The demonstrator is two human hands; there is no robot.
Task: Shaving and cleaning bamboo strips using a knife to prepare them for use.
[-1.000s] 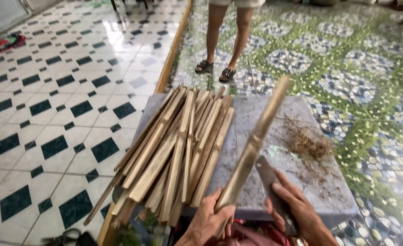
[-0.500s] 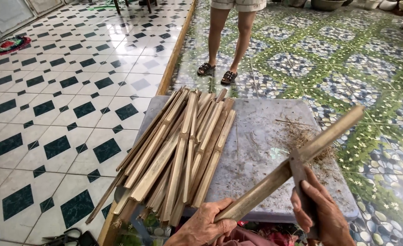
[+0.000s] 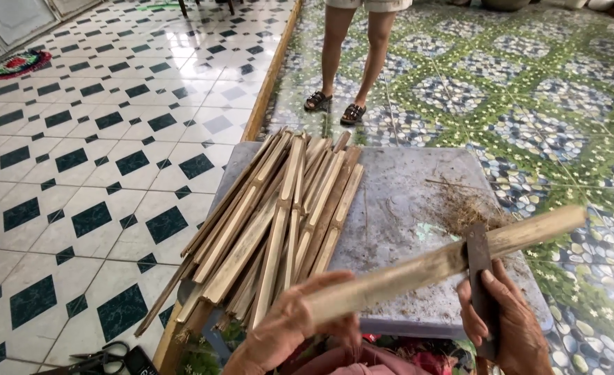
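My left hand (image 3: pixel 289 326) grips the near end of a long pale bamboo strip (image 3: pixel 418 267), which slants up to the right over a grey table (image 3: pixel 411 201). My right hand (image 3: pixel 505 323) holds a dark-bladed knife (image 3: pixel 479 274) upright, its blade pressed against the strip near its middle. A pile of several split bamboo strips (image 3: pixel 279 215) lies on the left part of the table, some ends sticking out over the near-left edge.
Dry fibre shavings (image 3: pixel 463 208) lie on the table's right side. A person's bare legs in dark sandals (image 3: pixel 342 104) stand beyond the table. A wooden floor divider (image 3: pixel 269 76) separates white-and-dark tiles from green patterned tiles. Scissors (image 3: pixel 102 354) lie at bottom left.
The bamboo strip has swung down from nearly upright to almost level, its far end now pointing right. The knife in my right hand has moved out along the strip, blade against it.
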